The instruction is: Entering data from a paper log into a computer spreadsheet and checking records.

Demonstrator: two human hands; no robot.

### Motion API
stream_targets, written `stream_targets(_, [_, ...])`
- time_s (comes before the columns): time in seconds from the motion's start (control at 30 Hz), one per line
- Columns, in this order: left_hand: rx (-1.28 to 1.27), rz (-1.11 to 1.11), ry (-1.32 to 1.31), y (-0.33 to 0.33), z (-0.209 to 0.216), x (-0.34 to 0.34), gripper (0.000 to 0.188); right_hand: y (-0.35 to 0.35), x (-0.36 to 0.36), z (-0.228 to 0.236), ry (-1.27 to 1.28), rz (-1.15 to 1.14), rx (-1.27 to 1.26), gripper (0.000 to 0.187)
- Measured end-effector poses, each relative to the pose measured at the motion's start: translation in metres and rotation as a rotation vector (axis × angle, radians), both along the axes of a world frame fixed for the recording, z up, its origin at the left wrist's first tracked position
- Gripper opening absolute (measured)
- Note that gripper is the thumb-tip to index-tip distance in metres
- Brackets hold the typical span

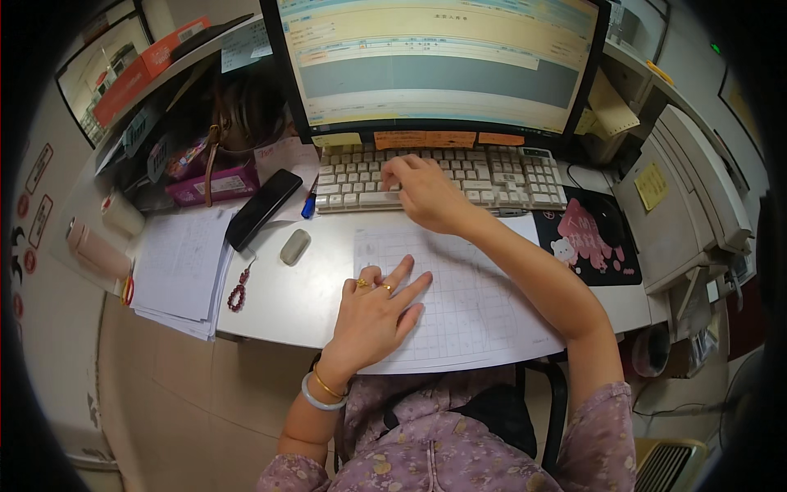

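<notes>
My left hand (379,316) lies on a large printed grid sheet (467,312), fingers spread, holding nothing. It wears gold rings, with a gold bangle and a pale bangle (321,397) at the wrist. Reaching across to the left half of the cream keyboard (516,182), my right hand (425,190) has bent fingers slightly apart over the keys, with nothing in them. Its palm hides some keys. Behind the keyboard stands a lit monitor (443,70) showing a form-like window, with orange and yellow notes along its lower edge.
At left are a black phone (264,209), a grey oval object (295,247), a beaded string (238,295), a blue pen (309,203), stacked papers (179,271) and a pink bottle (97,250). At right, a mouse (607,223) sits on a dark mouse pad (594,266) beside a printer (676,189).
</notes>
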State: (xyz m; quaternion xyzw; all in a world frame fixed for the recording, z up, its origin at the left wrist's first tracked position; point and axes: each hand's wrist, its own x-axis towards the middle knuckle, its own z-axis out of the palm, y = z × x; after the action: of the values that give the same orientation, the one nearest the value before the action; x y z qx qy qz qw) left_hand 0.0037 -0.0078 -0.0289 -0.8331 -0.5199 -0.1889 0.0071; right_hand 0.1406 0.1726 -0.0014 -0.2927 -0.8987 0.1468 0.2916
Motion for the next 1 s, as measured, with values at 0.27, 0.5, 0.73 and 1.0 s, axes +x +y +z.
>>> stream_targets(0.27, [0.011,-0.001,-0.028,0.000,-0.001,-0.001,0.040,0.004,-0.006,-0.007,0.010,-0.061,0.234,0.030])
stream_targets(0.5, [0.008,0.000,-0.005,-0.001,-0.001,0.000,0.040,0.008,-0.001,-0.003,-0.085,-0.104,0.187,0.029])
stream_targets(0.73, [0.018,-0.011,-0.004,0.001,-0.001,0.003,0.041,0.023,-0.033,-0.011,-0.005,-0.062,0.244,0.037])
stream_targets(1.0, [0.022,-0.006,0.002,0.002,-0.001,0.005,0.042,0.017,-0.004,0.013,0.117,0.014,0.194,0.041])
